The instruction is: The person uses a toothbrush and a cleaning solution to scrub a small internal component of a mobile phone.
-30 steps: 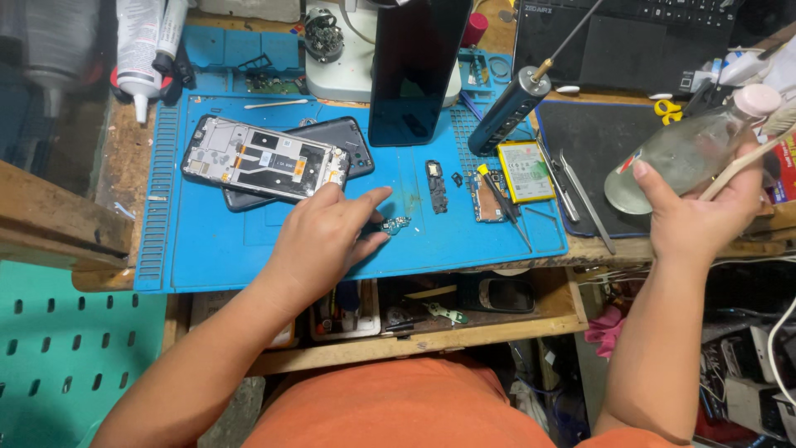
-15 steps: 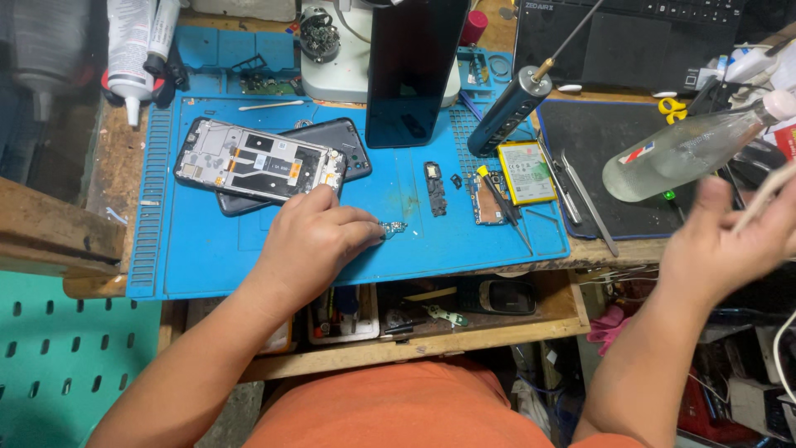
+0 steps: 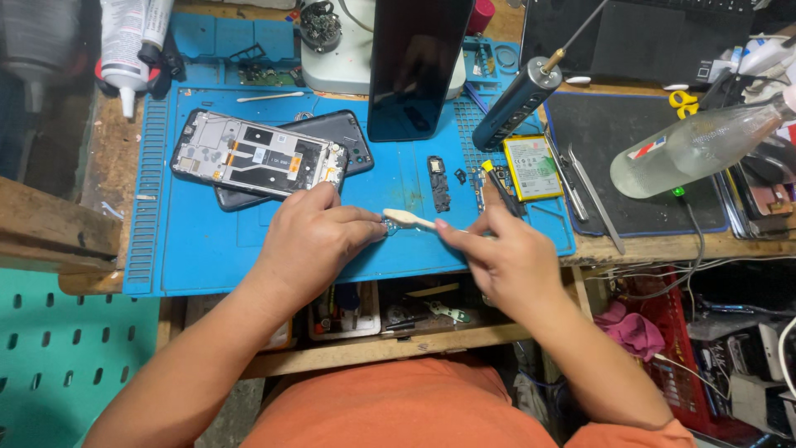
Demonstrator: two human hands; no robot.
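Right hand (image 3: 506,257) now brushes over blue mat (image 3: 207,249).

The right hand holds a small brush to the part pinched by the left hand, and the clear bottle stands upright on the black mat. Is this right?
Not quite. In the head view the clear bottle lies on its side over the black mat. The right hand does hold the small brush to the left hand's part.
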